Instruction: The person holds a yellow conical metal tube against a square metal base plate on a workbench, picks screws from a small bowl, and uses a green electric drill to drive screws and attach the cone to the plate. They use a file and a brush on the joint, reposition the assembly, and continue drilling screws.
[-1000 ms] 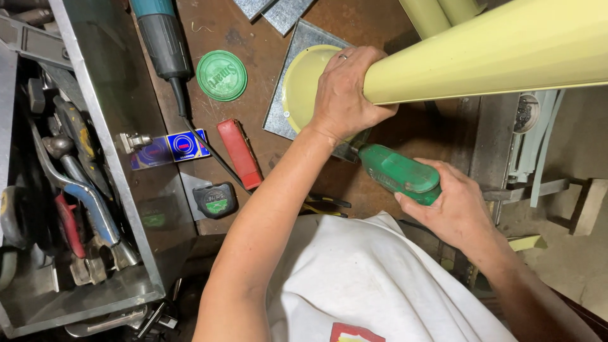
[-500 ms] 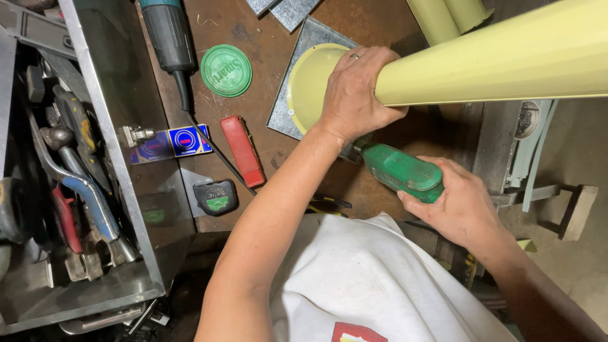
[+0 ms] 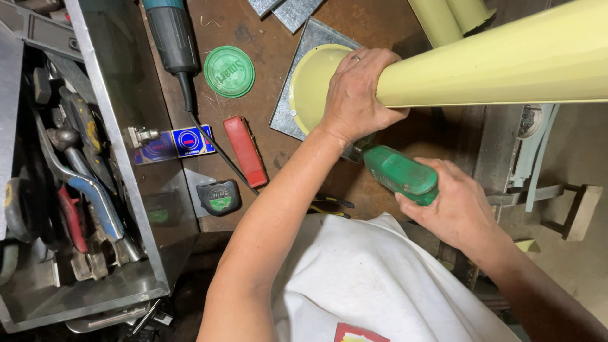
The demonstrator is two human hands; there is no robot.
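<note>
Here, pale yellow tube [image 3: 494, 69] in left hand [image 3: 358, 95]'s closed grip; green tool [image 3: 400, 174] clasped in right hand [image 3: 453, 206].

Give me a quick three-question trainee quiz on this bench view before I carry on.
1. True or false: the left hand grips the pale yellow tube.
2. What does the right hand hold? A) red case B) green power tool C) tape measure
3. Fill in: the round green lid lies on the bench beside the dark tool's ____ .

Key: 1 true; 2 B; 3 cord.
</note>
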